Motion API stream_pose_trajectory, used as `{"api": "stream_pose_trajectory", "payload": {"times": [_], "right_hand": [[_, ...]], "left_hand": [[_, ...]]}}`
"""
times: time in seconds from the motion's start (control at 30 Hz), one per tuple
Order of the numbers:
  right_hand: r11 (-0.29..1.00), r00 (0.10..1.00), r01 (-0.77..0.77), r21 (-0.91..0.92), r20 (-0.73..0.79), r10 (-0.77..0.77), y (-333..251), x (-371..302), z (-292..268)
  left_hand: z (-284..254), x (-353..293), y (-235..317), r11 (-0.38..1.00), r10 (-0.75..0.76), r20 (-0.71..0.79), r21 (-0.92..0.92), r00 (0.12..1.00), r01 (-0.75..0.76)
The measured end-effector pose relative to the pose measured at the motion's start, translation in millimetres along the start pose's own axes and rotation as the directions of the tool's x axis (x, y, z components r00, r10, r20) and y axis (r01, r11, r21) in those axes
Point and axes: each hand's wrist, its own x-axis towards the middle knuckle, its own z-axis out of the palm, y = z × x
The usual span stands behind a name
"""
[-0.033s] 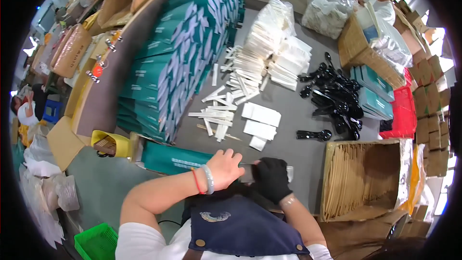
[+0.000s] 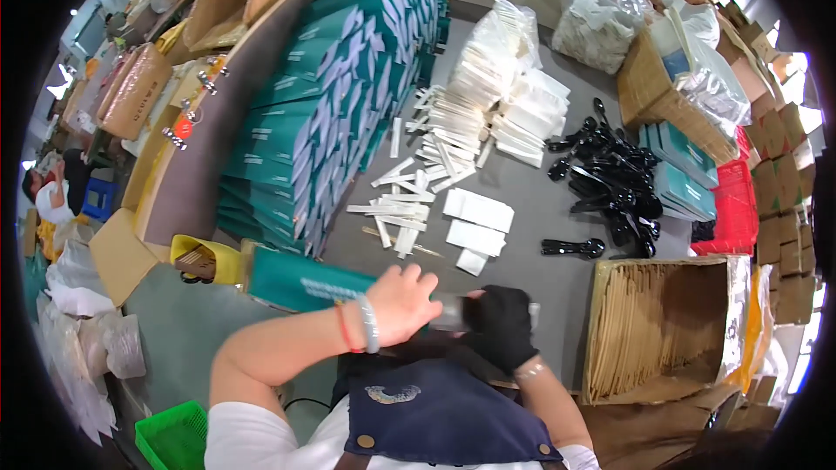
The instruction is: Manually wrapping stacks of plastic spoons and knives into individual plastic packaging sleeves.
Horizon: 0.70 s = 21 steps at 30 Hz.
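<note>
My bare left hand (image 2: pixel 399 306), with a pale bangle and a red cord at the wrist, has its fingers curled over the right end of a flat green packet (image 2: pixel 305 281). That packet lies along the table's front edge, reaching out to the left. In a black glove, my right hand (image 2: pixel 503 320) is closed just to the right, at the front of my apron. A pale, shiny strip (image 2: pixel 450 312) shows blurred between the two hands. What the gloved fingers hold is mostly hidden by the hand.
Stacked green packets (image 2: pixel 300 135) fill the table's left side. White paper packets (image 2: pixel 475 231) and narrow white sticks (image 2: pixel 390 209) lie mid-table. Black plastic spoons (image 2: pixel 610 178) are heaped at right, near an open cardboard box (image 2: pixel 666 326). A yellow container (image 2: pixel 209 258) stands front left.
My hands have drawn slightly apart, the gloved one shifting a little right. The green packet has slid slightly left and tilted. The whole view has shifted slightly.
</note>
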Motion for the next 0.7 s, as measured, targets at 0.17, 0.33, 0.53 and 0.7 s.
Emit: {"api": "stream_pose_trajectory", "payload": {"times": [0.17,0.33,0.53,0.7], "right_hand": [[0.980,0.920,-0.194,0.048,-0.338,0.199,7.3,-1.4,-44.5],[0.988,0.949,-0.152,0.037,-0.274,0.156,6.4,-0.8,-38.8],[0.980,0.980,-0.191,-0.063,-0.070,0.187,13.0,-14.1,-26.5],[0.970,0.984,-0.150,-0.190,0.066,0.165,7.1,-15.2,-22.4]], "left_hand": [[-126.2,-17.6,-97.0,0.996,0.004,-0.340,-0.078,0.940,-0.033],[-105.8,-43.3,-186.2,0.888,-0.333,-0.691,-0.001,0.641,0.460],[48.7,-28.6,-32.1,0.745,-0.627,-0.350,-0.530,0.696,0.405],[120.8,-16.8,17.0,0.610,-0.788,-0.227,-0.407,0.572,0.679]]}}
